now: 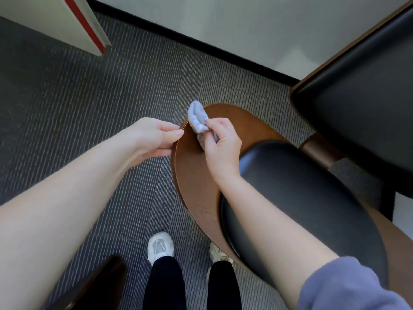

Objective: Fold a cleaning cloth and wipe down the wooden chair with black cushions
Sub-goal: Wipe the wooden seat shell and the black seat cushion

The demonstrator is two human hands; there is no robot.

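At the far rim of the wooden chair (194,175), both hands are on the job, as far as my feed shows.

Left hand (154,136): fingers curled. Thumb and forefinger meet right at the edge of the curved wooden back, and the lower fingers tuck against the same edge from the outside. I read that as gripping the rim. The forearm is bare.

Right hand (221,146): clenched round the cloth (196,116), with thumb and fingers pinching it. The cloth is pale grey-blue and bunched into a wad. Most of it sticks out above the fingers, and a bit trails below inside the fist. The wad sits on or just over the wood near the rim, just beside the left fingertips. I can't tell whether it actually touches. The right sleeve (348,287) is blue-violet and pushed up.

Chair: I'm looking down on the backrest from behind. The brown shell faces me, and the back cushion (312,186) is black and glossy, just right of the right wrist. The seat cushion (362,104) is also black, further right.

Surroundings:
- Grey ribbed carpet (89,97)
- Black skirting (190,39) under a white wall (223,25)
- White panel with a red edge (73,21) at top left
- White shoe (159,246) and black trousers (165,285) at the bottom
- Dark object (100,285) at lower left, which I can't identify
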